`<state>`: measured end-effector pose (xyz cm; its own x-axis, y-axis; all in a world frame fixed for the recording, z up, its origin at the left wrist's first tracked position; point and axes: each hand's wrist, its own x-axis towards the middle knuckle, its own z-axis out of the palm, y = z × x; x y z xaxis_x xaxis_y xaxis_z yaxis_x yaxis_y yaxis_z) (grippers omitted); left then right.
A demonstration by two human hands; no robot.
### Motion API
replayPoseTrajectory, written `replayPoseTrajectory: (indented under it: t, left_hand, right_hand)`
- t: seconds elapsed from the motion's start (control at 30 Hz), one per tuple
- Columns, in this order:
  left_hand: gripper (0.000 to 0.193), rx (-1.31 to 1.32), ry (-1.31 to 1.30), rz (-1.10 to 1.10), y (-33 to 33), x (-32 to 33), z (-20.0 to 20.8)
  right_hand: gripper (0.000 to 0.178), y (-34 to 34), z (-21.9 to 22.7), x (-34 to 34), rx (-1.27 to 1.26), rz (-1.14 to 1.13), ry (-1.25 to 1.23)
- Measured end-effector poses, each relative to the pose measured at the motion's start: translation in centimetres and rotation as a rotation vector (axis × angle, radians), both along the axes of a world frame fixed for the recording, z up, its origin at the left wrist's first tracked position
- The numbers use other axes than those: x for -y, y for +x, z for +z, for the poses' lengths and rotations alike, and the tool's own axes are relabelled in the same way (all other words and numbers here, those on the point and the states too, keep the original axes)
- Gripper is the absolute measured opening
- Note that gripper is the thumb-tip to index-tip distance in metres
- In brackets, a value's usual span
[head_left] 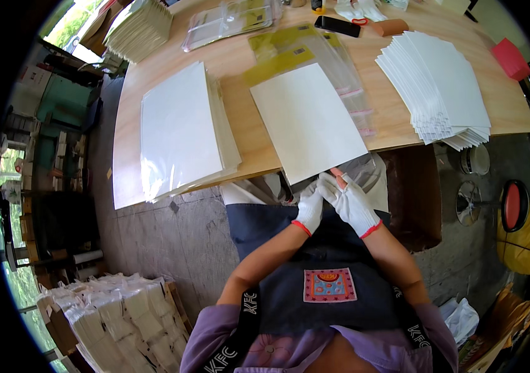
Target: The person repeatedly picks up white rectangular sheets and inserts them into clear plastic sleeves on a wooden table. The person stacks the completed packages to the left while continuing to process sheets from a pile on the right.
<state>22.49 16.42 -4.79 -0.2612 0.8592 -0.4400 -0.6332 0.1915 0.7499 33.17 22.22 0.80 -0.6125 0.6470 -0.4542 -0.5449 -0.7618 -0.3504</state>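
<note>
Nearest, I wear a purple shirt [436, 329] beneath a dark blue apron [271, 317] with a square, colourful patch [329, 285] on its front. Down to my left stands a pile of plastic-wrapped white bundles [122, 317].

Ahead, my left hand [310, 208] and right hand [344, 200] meet at the near edge of a wooden table [249, 143], both in white gloves [358, 211] with red cuffs. My left fingers are bunched together against the right hand. My right index finger, its tip bare, points forward near the bottom edge of a white sheet [308, 121]; whether either hand is pinching anything, I cannot tell. Clear plastic [367, 168] shows just beside my right fingertips.

The white sheet lies slanted just beyond my hands, its lower left corner sticking out past the table edge. Below the table, to the right, is a brown box [414, 205].

To the left of the sheet is a stack in clear sleeves [181, 127]; to the right, a fanned stack of white sheets [445, 87]. Partly beneath and behind the slanted sheet are clear bags with olive-yellow ends [283, 65].

Farthest off are a black phone [337, 25], a brown roll [390, 27] and, at the far left, a thick stack of papers [139, 30].
</note>
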Motion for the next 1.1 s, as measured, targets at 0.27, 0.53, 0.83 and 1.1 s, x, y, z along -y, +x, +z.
replayPoseTrajectory:
  t: [0.27,0.53,0.83,1.1]
  left_hand:
    - [0.03,-0.192,-0.08,-0.032,-5.4,4.4,5.1]
    - [0.023,-0.324,-0.157,-0.142,-8.2,4.2,6.3]
    - [0.024,-0.422,-0.118,-0.072,-8.6,5.6,7.2]
    - [0.034,-1.756,0.154,0.077,-9.9,6.7,5.6]
  right_hand:
    - [0.018,-1.5,4.0,-0.1,0.898,0.413,1.378]
    - [0.015,-5.9,3.3,0.1,1.264,0.64,2.11]
    - [0.011,12.1,1.7,-10.2,-0.184,-0.053,0.477]
    - [0.028,24.8,-3.0,-2.4,-2.393,-2.115,-1.502]
